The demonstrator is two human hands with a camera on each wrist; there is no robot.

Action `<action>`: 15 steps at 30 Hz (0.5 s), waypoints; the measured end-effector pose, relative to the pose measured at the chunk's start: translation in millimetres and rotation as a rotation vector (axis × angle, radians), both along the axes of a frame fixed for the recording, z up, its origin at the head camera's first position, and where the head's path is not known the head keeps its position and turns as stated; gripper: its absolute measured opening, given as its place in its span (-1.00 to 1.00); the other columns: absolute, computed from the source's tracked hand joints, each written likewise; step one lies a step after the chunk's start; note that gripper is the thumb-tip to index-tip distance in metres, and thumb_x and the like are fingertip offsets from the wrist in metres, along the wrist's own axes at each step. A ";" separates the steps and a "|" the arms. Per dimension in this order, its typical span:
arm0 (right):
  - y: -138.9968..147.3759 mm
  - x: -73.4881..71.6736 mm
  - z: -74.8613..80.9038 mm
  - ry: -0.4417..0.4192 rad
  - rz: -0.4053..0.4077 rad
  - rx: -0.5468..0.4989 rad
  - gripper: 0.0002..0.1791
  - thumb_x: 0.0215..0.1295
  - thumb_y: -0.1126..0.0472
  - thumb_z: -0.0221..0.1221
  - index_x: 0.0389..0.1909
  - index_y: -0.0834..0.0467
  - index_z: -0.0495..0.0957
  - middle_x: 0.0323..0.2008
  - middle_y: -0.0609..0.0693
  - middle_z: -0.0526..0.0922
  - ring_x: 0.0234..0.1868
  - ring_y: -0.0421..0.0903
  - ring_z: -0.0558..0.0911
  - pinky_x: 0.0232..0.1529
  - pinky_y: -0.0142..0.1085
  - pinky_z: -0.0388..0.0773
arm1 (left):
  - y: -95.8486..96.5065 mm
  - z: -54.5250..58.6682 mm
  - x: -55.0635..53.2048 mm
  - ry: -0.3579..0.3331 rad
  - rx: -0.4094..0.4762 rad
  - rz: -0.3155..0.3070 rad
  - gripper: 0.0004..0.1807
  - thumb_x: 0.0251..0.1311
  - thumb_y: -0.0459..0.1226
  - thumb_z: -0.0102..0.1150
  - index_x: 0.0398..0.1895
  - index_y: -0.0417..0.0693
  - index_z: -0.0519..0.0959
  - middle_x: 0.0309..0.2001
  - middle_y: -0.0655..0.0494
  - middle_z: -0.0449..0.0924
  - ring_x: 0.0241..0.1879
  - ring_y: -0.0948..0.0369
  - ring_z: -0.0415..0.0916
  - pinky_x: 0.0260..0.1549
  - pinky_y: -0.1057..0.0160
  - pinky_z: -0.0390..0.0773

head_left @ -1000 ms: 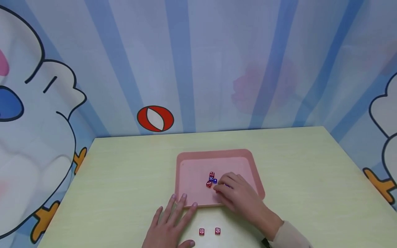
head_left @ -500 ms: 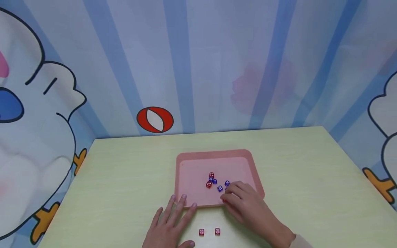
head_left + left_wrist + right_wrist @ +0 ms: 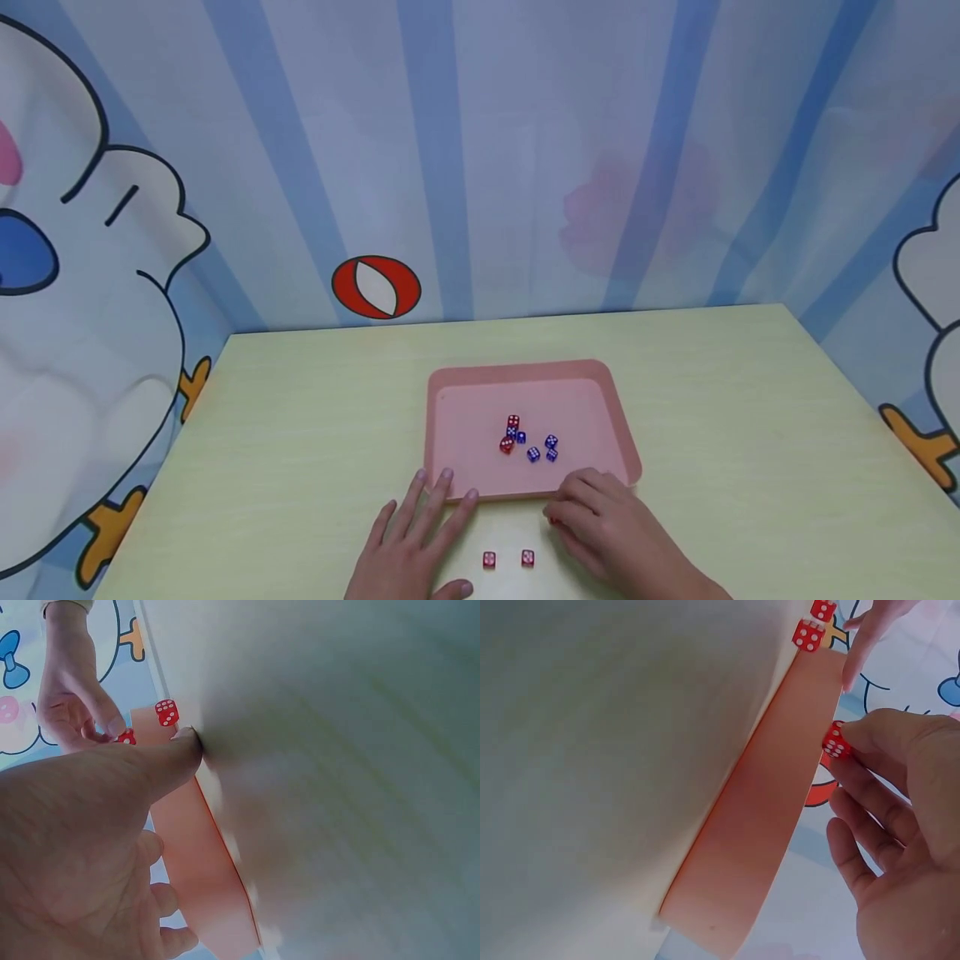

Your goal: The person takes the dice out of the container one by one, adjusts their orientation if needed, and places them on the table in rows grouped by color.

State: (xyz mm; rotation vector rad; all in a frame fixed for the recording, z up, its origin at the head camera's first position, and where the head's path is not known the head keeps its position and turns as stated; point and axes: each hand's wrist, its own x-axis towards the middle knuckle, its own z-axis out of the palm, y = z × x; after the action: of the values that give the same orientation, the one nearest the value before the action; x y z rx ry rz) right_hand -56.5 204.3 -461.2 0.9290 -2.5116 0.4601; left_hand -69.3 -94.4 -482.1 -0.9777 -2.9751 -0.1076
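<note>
We see: pale table (image 3: 330, 417), lower frame | pink tray (image 3: 517, 375), lower centre | left hand (image 3: 408, 546), bottom centre, fingers spread | right hand (image 3: 611, 529), lower right, pinching red die (image 3: 835, 741) (white pips showing) | two red dice (image 3: 489, 560), bottom centre; blue dice (image 3: 533, 455), in tray.

Soft, diffuse light fills the head view; the table (image 3: 322, 417) looks palest toward its near edge, with a faint, soft-edged shadow beside the right hand (image 3: 611, 529). Both wrist views render the tabletop dim, greyish and blurred, while the held red die (image 3: 836, 741) looks fairly crisp.
</note>
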 end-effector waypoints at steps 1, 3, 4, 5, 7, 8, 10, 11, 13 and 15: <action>0.5 1.1 -0.5 -0.006 0.004 0.003 -0.71 0.06 0.21 0.60 -0.18 -0.02 0.78 -0.21 -0.26 0.67 -0.09 -0.24 0.58 0.00 -0.36 0.60 | -0.1 0.2 0.2 0.007 0.000 0.000 -0.05 0.34 0.53 -0.20 0.69 0.36 0.17 0.68 0.03 0.14 0.64 -0.13 0.10 0.37 -0.27 0.42; 1.9 3.0 -2.3 -0.014 0.020 0.008 -0.73 0.07 0.23 0.59 -0.20 -0.02 0.77 -0.21 -0.25 0.66 -0.11 -0.24 0.57 -0.01 -0.38 0.60 | 0.0 0.3 0.3 0.020 -0.004 -0.001 -0.05 0.34 0.52 -0.19 0.69 0.36 0.17 0.68 0.03 0.14 0.63 -0.13 0.11 0.37 -0.26 0.43; 2.6 3.8 -3.3 -0.018 0.030 0.013 -0.73 0.08 0.25 0.58 -0.21 -0.02 0.77 -0.21 -0.25 0.65 -0.11 -0.25 0.56 -0.02 -0.39 0.59 | 0.0 0.4 0.4 0.029 -0.006 -0.002 -0.05 0.34 0.52 -0.18 0.69 0.36 0.17 0.68 0.03 0.14 0.63 -0.13 0.11 0.36 -0.26 0.43; 3.5 4.8 -4.5 -0.021 0.039 0.020 -0.74 0.08 0.26 0.57 -0.21 -0.02 0.76 -0.22 -0.26 0.64 -0.13 -0.25 0.55 -0.03 -0.41 0.58 | -0.1 0.1 0.5 0.036 -0.008 -0.003 -0.05 0.34 0.52 -0.17 0.69 0.36 0.17 0.68 0.03 0.14 0.63 -0.13 0.11 0.36 -0.25 0.44; 4.8 6.4 -6.8 -0.021 0.054 0.036 -0.74 0.09 0.27 0.56 -0.22 -0.03 0.76 -0.23 -0.25 0.63 -0.14 -0.25 0.54 -0.04 -0.42 0.56 | -0.1 -0.4 0.7 0.053 -0.012 -0.004 -0.05 0.33 0.52 -0.15 0.69 0.35 0.17 0.68 0.03 0.15 0.62 -0.12 0.13 0.35 -0.23 0.46; 5.3 7.1 -7.9 -0.021 0.060 0.045 -0.75 0.09 0.27 0.56 -0.23 -0.03 0.76 -0.23 -0.25 0.62 -0.14 -0.25 0.53 -0.04 -0.43 0.56 | 0.0 -0.6 0.7 0.055 -0.013 -0.004 -0.05 0.33 0.52 -0.14 0.68 0.35 0.18 0.68 0.03 0.15 0.62 -0.12 0.13 0.35 -0.23 0.46; 6.1 8.6 -9.2 -0.035 0.067 0.064 -0.76 0.10 0.26 0.56 -0.24 -0.03 0.76 -0.24 -0.25 0.61 -0.15 -0.25 0.52 -0.04 -0.43 0.55 | 0.0 -0.7 1.0 0.060 -0.014 -0.003 -0.05 0.32 0.51 -0.12 0.68 0.34 0.19 0.67 0.03 0.16 0.62 -0.11 0.14 0.34 -0.22 0.47; 6.3 9.3 -9.3 -0.045 0.069 0.072 -0.77 0.11 0.25 0.55 -0.24 -0.02 0.76 -0.24 -0.25 0.62 -0.15 -0.25 0.53 -0.05 -0.41 0.56 | 0.1 -0.9 1.0 0.059 -0.012 -0.002 -0.05 0.32 0.51 -0.12 0.68 0.34 0.19 0.67 0.03 0.16 0.62 -0.11 0.14 0.34 -0.21 0.47; 6.2 10.2 -8.6 -0.089 0.062 0.087 -0.80 0.14 0.23 0.54 -0.25 -0.03 0.76 -0.24 -0.26 0.62 -0.14 -0.25 0.53 -0.05 -0.40 0.58 | 0.2 -0.6 1.1 0.055 -0.009 0.000 -0.05 0.32 0.51 -0.13 0.68 0.34 0.20 0.67 0.03 0.16 0.62 -0.11 0.14 0.34 -0.22 0.47; 6.1 10.8 -7.7 -0.129 0.057 0.109 -0.82 0.17 0.22 0.53 -0.24 -0.04 0.76 -0.24 -0.26 0.62 -0.14 -0.25 0.53 -0.05 -0.39 0.60 | 0.0 -0.4 1.2 0.051 -0.011 0.000 -0.05 0.32 0.52 -0.15 0.68 0.35 0.19 0.67 0.03 0.16 0.62 -0.11 0.14 0.34 -0.22 0.47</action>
State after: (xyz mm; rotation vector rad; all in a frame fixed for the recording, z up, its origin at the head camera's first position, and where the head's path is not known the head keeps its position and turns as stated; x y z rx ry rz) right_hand -45.7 210.4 -468.9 1.0454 -2.6553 0.4168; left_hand -68.2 -94.4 -482.5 -0.9658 -2.9326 -0.0658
